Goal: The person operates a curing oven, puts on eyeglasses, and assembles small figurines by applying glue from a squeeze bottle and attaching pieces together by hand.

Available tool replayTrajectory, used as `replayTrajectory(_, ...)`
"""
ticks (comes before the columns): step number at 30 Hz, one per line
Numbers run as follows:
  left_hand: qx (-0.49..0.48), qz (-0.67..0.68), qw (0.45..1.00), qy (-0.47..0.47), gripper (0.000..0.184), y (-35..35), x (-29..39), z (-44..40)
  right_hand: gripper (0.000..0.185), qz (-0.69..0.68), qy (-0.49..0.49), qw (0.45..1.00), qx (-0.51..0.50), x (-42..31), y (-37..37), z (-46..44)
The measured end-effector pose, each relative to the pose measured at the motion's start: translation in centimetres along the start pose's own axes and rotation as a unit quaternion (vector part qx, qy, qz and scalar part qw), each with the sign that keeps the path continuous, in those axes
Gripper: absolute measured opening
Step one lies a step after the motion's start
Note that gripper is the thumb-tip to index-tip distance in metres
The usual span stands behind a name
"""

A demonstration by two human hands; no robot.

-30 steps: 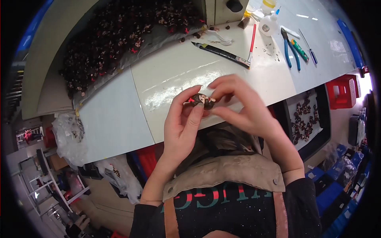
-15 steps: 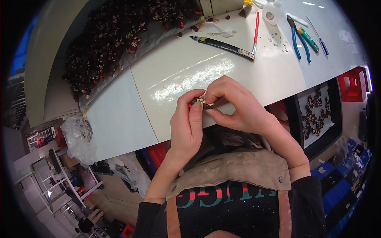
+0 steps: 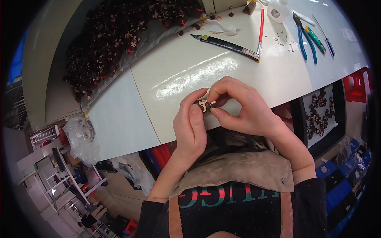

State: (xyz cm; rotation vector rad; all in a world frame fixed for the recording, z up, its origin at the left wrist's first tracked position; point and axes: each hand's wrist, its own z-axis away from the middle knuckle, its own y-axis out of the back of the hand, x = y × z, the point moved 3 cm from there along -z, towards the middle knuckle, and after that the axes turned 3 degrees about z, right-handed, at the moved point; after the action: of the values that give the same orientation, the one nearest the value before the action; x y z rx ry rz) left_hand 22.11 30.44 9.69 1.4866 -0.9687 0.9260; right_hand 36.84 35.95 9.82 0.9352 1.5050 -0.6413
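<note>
Between my two hands is a small dark brown and cream figurine, possibly a monkey with a pale face. My left hand is closed around its left side, with the thumb lying along the near face. From the right, my right hand pinches the figurine's other end between thumb and bent index finger. Part of the figurine is covered by the fingers, so its full shape is hidden. Both hands are just above the table's near edge.
A heap of similar figurines fills a plastic-lined container at the upper left. On the white table lie a black cutter-like tool, a red-handled brush, blue pliers, a screwdriver and a white bottle. A tray holds more figurines.
The figurine has turned in my fingers: a red part seen at its left is now out of sight, and more of its pale face shows. The camera view has shifted slightly.
</note>
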Motion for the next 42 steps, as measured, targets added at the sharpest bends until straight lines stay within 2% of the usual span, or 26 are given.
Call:
replayTrajectory(4,0.039,-0.045,0.995,-0.085,0.032,-0.3,-0.5,-0.1,0.023,-0.006,0.012,1.000,0.013,0.2,0.1,-0.1)
replayTrajectory(10,0.020,-0.052,0.997,-0.052,0.030,-0.3,-0.5,-0.3,0.024,0.012,0.021,1.000,0.009,0.1,0.2,-0.1)
replayTrajectory(25,0.030,-0.045,0.994,-0.093,0.027,-0.2,-0.7,-0.2,0.026,0.017,0.009,1.000,-0.021,0.1,0.3,-0.3)
replayTrajectory(31,0.013,-0.069,0.989,-0.127,0.042,-0.2,-0.7,-0.1,0.020,0.013,-0.010,0.999,-0.034,-0.1,0.6,-0.5)
replayTrajectory(37,0.001,-0.080,0.992,-0.102,0.043,-0.2,-0.7,0.0,0.020,0.021,-0.030,0.998,-0.043,-0.1,0.7,-0.5)
replayTrajectory(40,0.020,-0.097,0.987,-0.127,0.041,-0.4,-0.8,-0.1,0.021,0.038,-0.045,0.998,-0.037,-0.2,0.9,-0.3)
replayTrajectory(42,0.010,-0.094,0.991,-0.099,0.037,-0.6,-0.4,-0.2,0.021,0.055,-0.023,0.997,-0.054,0.4,0.9,-0.1)
